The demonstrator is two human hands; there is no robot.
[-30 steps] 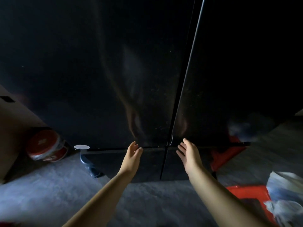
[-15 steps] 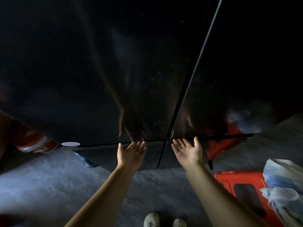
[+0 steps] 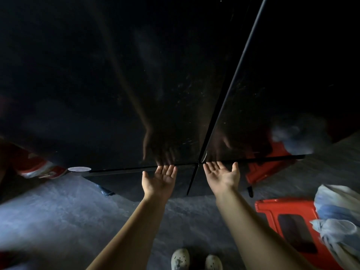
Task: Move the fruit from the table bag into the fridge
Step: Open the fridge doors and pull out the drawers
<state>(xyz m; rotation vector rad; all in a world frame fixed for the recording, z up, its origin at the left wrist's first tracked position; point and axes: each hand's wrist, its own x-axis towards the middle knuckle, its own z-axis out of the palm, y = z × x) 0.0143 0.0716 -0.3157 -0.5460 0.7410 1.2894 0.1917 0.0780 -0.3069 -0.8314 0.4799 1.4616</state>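
A tall black glossy fridge [image 3: 120, 90] fills most of the view, its two upper doors shut and split by a slanted seam. My left hand [image 3: 158, 181] is palm up, its fingertips at the lower edge of the left upper door. To the right of the seam, my right hand [image 3: 224, 175] is palm up too, with its fingertips under the right upper door's lower edge. Both hands hold nothing. A white and blue plastic bag [image 3: 337, 217] rests on a red stool [image 3: 288, 227] at the right. No fruit shows.
The grey stone floor [image 3: 50, 215] spreads below, with my white shoes [image 3: 180, 259] at the bottom edge. A red and white tub [image 3: 37, 168] lies at the fridge's left corner, next to a small white disc [image 3: 79, 169].
Both hands have turned from edge-on to palm up and moved up to the lower edge of the upper doors. The view has tilted further down, bringing my shoes into sight.
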